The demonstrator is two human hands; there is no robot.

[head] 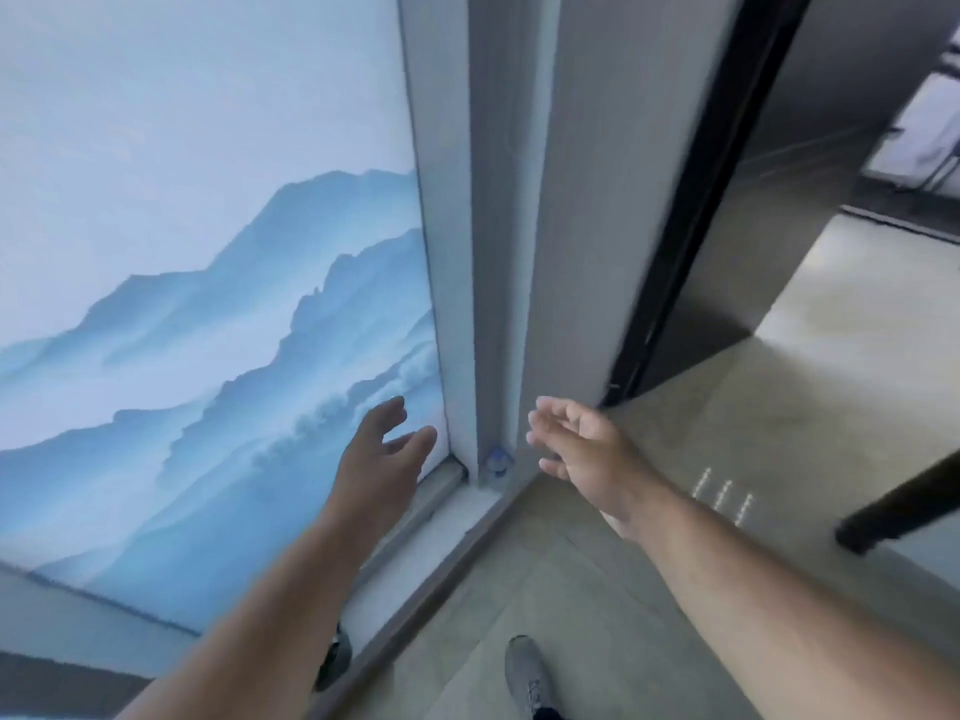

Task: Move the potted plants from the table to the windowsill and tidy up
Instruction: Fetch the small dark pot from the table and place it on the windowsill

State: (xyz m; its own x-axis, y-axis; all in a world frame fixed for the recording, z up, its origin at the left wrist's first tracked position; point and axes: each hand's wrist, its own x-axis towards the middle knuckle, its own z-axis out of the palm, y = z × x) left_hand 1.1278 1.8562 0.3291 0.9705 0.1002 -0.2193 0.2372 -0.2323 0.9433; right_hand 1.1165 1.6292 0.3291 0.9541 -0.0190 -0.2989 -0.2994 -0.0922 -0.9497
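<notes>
Head view. Both of the person's bare forearms reach forward and down. The left hand [382,449] is spread, fingers loosely extended and apart, grasping nothing; whether its fingertips touch the panel printed with blue mountains [208,314] beyond it cannot be told. The right hand [582,441] is likewise released, palm turned toward the left hand, fingers relaxed and slightly bent, holding nothing. Between the two hands, farther off and low in the corner where the grey wall post [498,252] meets the floor, stands a small clear bottle with a blue cap [496,466]. Below the right forearm a grey shoe [530,675] rests on the tiled floor [597,589]. No potted plant is in view.
</notes>
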